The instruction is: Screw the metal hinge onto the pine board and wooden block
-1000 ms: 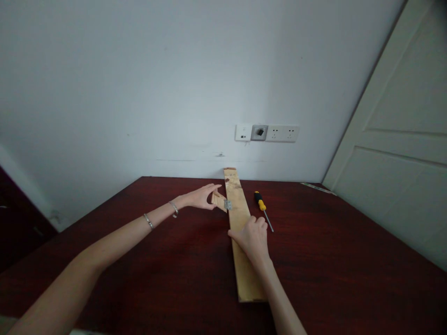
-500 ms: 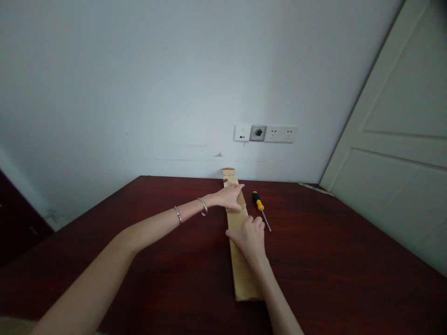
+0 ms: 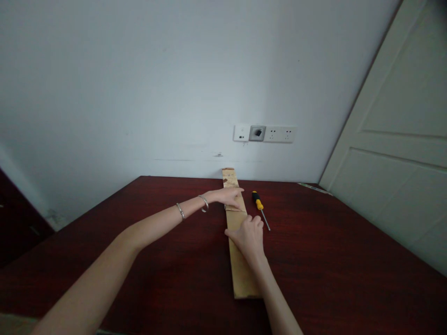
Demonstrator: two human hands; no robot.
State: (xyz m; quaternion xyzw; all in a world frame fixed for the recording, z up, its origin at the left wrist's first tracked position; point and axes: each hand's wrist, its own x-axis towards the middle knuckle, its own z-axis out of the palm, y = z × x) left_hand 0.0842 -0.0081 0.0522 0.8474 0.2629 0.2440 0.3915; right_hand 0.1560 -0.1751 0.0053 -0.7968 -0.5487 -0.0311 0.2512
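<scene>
A long, narrow wooden board (image 3: 240, 270) lies on the dark red table, running from near me toward the wall. My right hand (image 3: 248, 236) grips across its middle, thumb at the left edge and fingers over the right edge. Farther along, my left hand (image 3: 229, 196) is over the board, one finger stretched out to the right and the others partly bent; whether it presses on the wood I cannot tell. Beyond it the board's far part looks rough and splintered. To the right, apart from both hands, lies a screwdriver (image 3: 257, 201) with a black and yellow handle.
The table (image 3: 167, 274) reaches back to a white wall. Wall sockets (image 3: 279, 134) sit above its far edge. A pale panelled door (image 3: 394, 139) stands at the right, and a thin flat strip (image 3: 314, 188) lies at the back right corner.
My left hand's spread fingers have drawn in, leaving one finger pointing right. My right hand keeps its hold on the board, and the screwdriver stays put.
</scene>
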